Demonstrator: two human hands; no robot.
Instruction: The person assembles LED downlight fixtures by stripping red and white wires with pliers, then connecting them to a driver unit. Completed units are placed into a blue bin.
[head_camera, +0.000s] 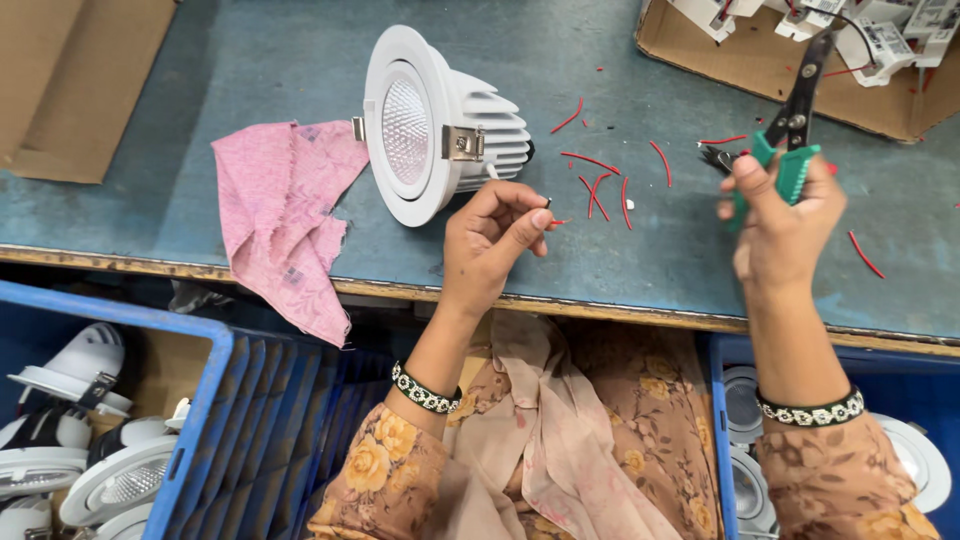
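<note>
The left hand (492, 240) pinches a thin wire end (553, 221), red at its tip, between thumb and fingertips, just near of the white downlight (432, 125) that lies on its side on the blue-grey table (250, 70). The right hand (780, 215) is clamped around the green grips of a pair of wire strippers (790, 125), whose black nose points far and right toward a cardboard box (700, 60) of white drivers.

The pinch looks slight, so the wire could slip free if the lamp rolls; the round housing rests on its rim and fins and seems easy to nudge. Red insulation offcuts (600, 185) lie scattered between the hands, and one could be mistaken for the live end. The pink cloth (285, 215) hangs over the near table edge and could slide off into the blue crate (215, 400) of lamps below.
</note>
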